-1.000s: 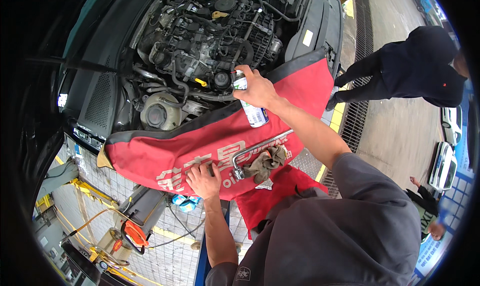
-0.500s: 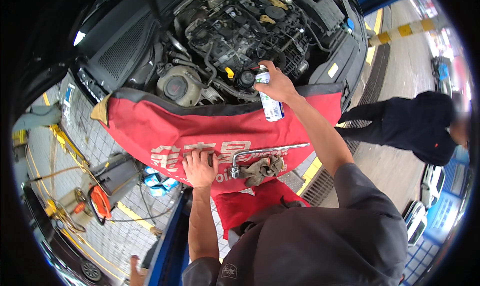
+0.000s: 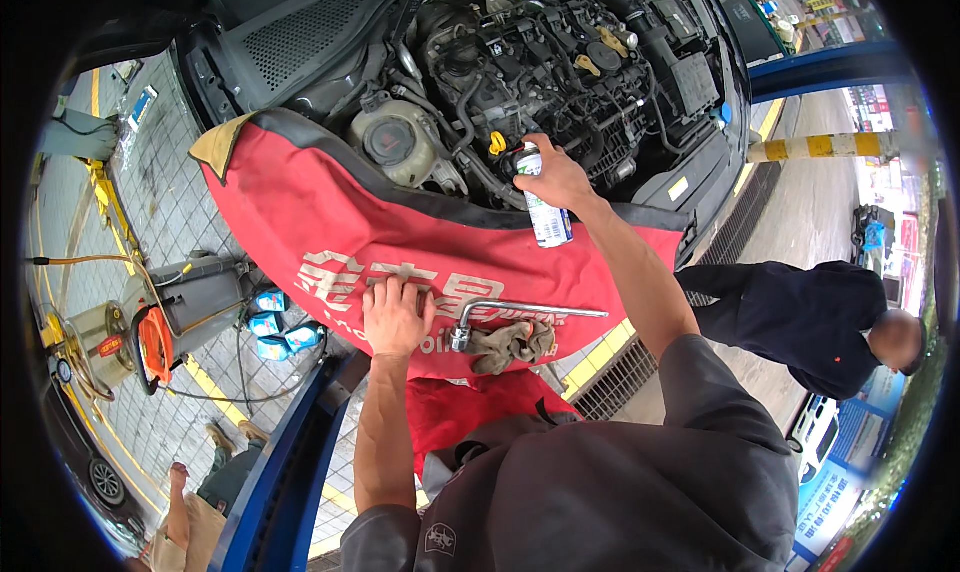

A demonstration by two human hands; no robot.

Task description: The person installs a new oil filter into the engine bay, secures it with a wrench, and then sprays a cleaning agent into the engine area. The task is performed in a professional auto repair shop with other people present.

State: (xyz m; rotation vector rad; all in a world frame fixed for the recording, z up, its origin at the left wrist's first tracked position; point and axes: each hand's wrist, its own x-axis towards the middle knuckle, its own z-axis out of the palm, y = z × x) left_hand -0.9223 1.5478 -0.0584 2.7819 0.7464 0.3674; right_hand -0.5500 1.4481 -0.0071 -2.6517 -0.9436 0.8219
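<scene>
My right hand (image 3: 555,177) is closed round a white spray can (image 3: 546,217) with a blue and green label. It holds the can near its top, over the cover's dark edge beside the engine bay. My left hand (image 3: 397,319) lies on the red fender cover (image 3: 290,197), its fingers stretched out; a small dark patch shows by the thumb, too unclear to name. Right of that hand, an L-shaped socket wrench (image 3: 530,309) rests on the cover. Its socket end touches or overlaps a crumpled, dirty grey-brown glove (image 3: 512,345).
Beyond the cover lie the uncovered engine (image 3: 550,67) and a coolant tank (image 3: 388,137). At left stand an oil-drain unit (image 3: 200,297) and several blue-white bottles (image 3: 268,324). A blue lift post (image 3: 285,472) rises beside me. One person (image 3: 800,312) stands at right, another (image 3: 205,517) at lower left.
The view has shifted, so the engine bay sits further right and another person shows more at lower left. Both hands keep their places, the right still holding the spray can.
</scene>
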